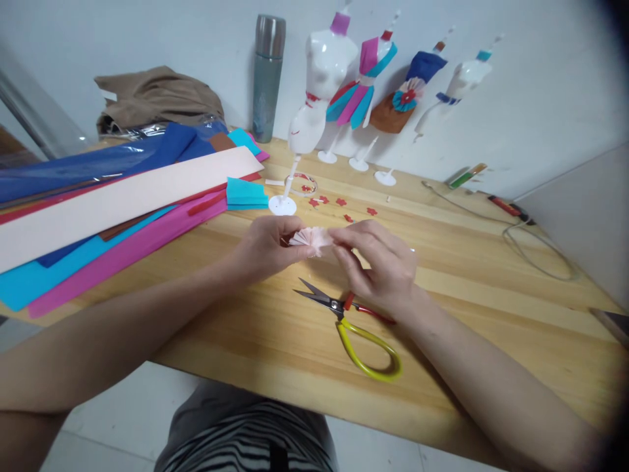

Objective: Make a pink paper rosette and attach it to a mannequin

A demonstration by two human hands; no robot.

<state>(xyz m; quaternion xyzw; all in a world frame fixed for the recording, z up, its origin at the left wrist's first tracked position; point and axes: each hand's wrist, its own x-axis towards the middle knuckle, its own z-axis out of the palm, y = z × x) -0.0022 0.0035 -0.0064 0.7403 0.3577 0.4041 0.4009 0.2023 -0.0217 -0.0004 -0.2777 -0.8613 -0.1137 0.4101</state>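
A pale pink pleated paper rosette (pixel 310 240) is held up between my two hands, just above the wooden table. My left hand (pixel 268 246) pinches its left side, thumb in front. With thumb and fingertips, my right hand (pixel 376 259) grips its right edge. Under and beside my right hand lie scissors (pixel 369 351) with one yellow handle loop and a red tool or handle part partly hidden by the hand; their blades are apart and point left. Small red paper flowers (pixel 341 202) are scattered just beyond my hands, near a white mini mannequin (pixel 304 131).
Long strips of coloured crepe paper (pixel 147 196) cover the table's left side, with folded turquoise pieces (pixel 246 194) beside them. At the back stand a thermos (pixel 268 85) and several dressed mini mannequins (pixel 351 98). A cable (pixel 511 226) and a red utility knife (pixel 504 206) lie at the right.
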